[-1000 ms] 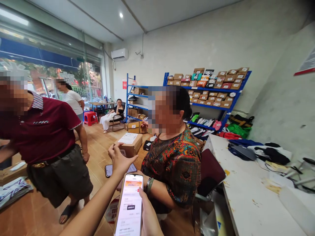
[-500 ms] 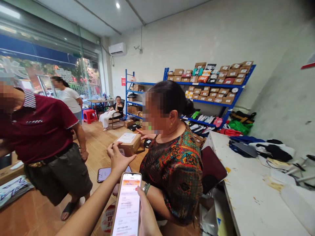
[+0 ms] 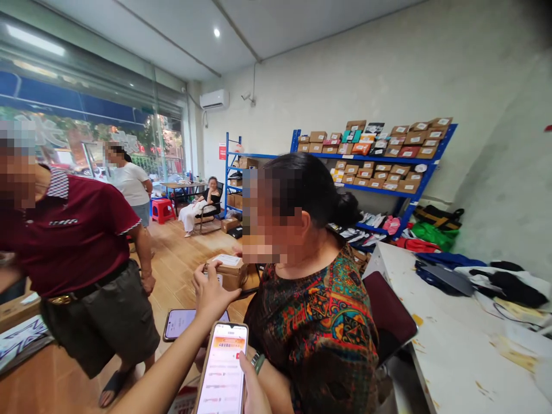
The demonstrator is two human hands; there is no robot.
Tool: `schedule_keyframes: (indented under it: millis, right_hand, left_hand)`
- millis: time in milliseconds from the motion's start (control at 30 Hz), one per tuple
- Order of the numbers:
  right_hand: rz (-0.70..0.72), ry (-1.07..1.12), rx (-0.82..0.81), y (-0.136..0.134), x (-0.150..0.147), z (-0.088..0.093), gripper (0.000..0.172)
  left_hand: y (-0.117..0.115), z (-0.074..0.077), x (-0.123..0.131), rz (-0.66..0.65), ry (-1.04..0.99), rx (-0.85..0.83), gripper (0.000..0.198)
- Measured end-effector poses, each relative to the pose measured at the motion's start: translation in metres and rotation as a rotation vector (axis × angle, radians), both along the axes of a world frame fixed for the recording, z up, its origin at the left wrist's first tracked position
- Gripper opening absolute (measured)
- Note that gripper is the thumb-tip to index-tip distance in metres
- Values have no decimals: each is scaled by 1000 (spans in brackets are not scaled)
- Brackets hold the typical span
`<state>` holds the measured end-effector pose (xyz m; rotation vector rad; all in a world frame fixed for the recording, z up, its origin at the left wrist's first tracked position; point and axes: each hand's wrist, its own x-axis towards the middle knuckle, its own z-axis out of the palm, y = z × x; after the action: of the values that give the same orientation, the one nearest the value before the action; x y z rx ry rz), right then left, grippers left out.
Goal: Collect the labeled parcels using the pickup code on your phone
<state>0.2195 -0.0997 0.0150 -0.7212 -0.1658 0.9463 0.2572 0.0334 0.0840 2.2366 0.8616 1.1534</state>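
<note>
My right hand [image 3: 255, 388] at the bottom edge grips a lit smartphone [image 3: 223, 371] with an orange-and-white screen. My left hand [image 3: 211, 290] reaches forward above it, back toward me, thumb out and fingers curled down, so anything in them is hidden. Just below and left of that hand lies a second lit phone [image 3: 177, 323], held low in front of a seated person in a patterned top [image 3: 323, 322]. A person in a maroon shirt [image 3: 73, 241] stands bent at the left.
A white counter [image 3: 448, 351] with clothes and papers runs along the right. Blue shelves [image 3: 379, 164] hold several boxes at the back. A cardboard box [image 3: 230, 269] sits on the wooden floor. Two more people are near the glass front, beside a red stool [image 3: 163, 209].
The view has drifted closer to the seated person. The second phone has slid slightly left and lower. My hands keep their pose, the phone's screen content has scrolled.
</note>
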Motion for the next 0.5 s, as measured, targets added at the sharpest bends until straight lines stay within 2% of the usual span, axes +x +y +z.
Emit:
schedule_keyframes:
  millis: [100,200,267,367,433,500]
  right_hand:
    - [-28,36,-14,1,-1,-4,63]
    - [6,92,-41,-2,-7,1,55]
    - [38,122,-47,-4,-12,10,59]
    - [72,140,-35,-8,-19,27,65]
    - [98,126,-29,-9,-23,37,66]
    - [88,94,-19,-8,-27,43,64]
  left_hand:
    - [4,-9,5,5,20,-5,78]
    - [11,-13,1,-29,45,-7,82]
    - [14,-11,-15,-55,47,8,78]
    - [8,-9,-60,-114,-47,-11,61]
    - [-4,-13,-98,-191,-219,-244,55]
    - [-20,-22,-134,-269,-301,-733,57]
